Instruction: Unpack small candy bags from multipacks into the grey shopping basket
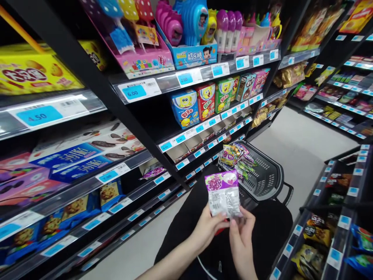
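Observation:
Both hands hold a small purple and silver candy bag (223,194) with grapes printed on it, its back side with small print and a barcode facing me. My left hand (208,225) pinches the lower left part of the bag, thumb on the front. At the lower right corner, my right hand (241,227) grips the bag between thumb and fingers. Just beyond it stands a dark grey shopping basket (266,179) with several colourful snack packets (236,155) piled in its left part.
Shelves with price tags run along the left, carrying blue biscuit boxes (75,155), cartoon snack boxes (185,107) and toy candies (201,23). A lower rack with snack bags (317,229) stands at the right. Pale floor (305,134) shows beyond the basket.

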`<state>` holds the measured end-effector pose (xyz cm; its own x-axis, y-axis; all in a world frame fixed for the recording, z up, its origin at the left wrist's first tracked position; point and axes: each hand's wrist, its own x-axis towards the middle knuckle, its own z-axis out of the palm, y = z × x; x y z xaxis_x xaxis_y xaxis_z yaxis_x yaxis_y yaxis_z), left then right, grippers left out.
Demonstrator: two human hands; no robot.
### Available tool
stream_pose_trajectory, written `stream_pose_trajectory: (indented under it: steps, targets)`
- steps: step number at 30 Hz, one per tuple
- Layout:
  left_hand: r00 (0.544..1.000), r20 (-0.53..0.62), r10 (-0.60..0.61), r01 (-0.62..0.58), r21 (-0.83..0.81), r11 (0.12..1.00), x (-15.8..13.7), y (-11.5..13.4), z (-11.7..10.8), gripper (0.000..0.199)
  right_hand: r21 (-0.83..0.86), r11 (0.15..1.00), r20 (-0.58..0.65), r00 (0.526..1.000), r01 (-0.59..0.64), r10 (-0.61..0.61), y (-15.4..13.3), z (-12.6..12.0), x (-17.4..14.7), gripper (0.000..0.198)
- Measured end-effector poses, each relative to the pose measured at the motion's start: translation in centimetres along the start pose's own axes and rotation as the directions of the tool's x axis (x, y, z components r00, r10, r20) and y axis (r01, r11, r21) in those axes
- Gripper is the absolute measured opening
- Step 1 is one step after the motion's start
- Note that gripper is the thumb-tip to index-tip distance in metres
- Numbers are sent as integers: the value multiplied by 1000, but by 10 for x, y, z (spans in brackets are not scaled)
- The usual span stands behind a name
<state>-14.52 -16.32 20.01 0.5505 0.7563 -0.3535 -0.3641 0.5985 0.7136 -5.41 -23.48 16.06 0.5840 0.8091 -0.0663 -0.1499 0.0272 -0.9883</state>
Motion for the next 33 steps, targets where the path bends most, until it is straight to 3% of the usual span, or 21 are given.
stream_pose_trajectory:
  steps: [3, 5, 7, 9, 11, 12, 13, 15, 17, 19, 22, 26, 29, 33]
  targets:
    - [999, -36, 26, -19, 168, 986, 7, 13, -17, 47, -252, 960, 54, 992, 125, -115, -16, -19, 14, 23]
    - [997, 73, -32, 6, 339, 941, 9, 31, -30, 44, -279, 949, 62, 989, 144, -132, -35, -34, 33, 23]
    - [962, 229, -151, 11, 519, 855, 10, 52, -37, 37, -192, 980, 176, 984, 54, -20, -53, -45, 52, 38]
    - [903, 332, -272, -9, 649, 761, 10, 69, -39, 33, -156, 986, 409, 904, -64, 124, -66, -51, 66, 59]
    - [888, 346, -303, -3, 663, 748, 12, 77, -37, 45, -174, 980, 558, 810, -100, 182, -70, -50, 72, 66]
    - [909, 324, -262, 4, 620, 784, 13, 77, -36, 57, -166, 981, 565, 806, -99, 176, -69, -47, 72, 66]
    - [940, 288, -181, -5, 545, 839, 14, 74, -35, 70, -143, 985, 528, 835, -93, 156, -67, -42, 70, 67]
    - [981, 188, 46, -111, 352, 929, 14, 62, -34, 89, -72, 995, 356, 929, -75, 95, -58, -31, 61, 73]
    - [967, 132, 220, -241, 173, 955, 11, 45, -34, 93, -20, 1000, 152, 988, -14, 17, -47, -20, 49, 79]
    - [952, 155, 265, -278, 71, 958, 8, 30, -34, 86, -16, 997, -5, 997, 75, -75, -37, -13, 38, 79]
    - [953, 184, 243, -259, 71, 963, 5, 21, -38, 66, -112, 969, -20, 974, 222, -225, -28, -19, 29, 63]
    - [954, 157, 257, -289, 239, 927, 8, 31, -46, 57, -330, 814, 255, 875, 478, -411, -38, -41, 33, 33]
    - [912, 133, 388, -407, 404, 819, 10, 40, -46, 45, -370, 715, 352, 802, 593, -484, -52, -47, 37, 30]
    - [838, 199, 508, -520, 572, 635, 7, 48, -40, 28, -394, 654, 317, 763, 646, -563, -60, -44, 36, 34]
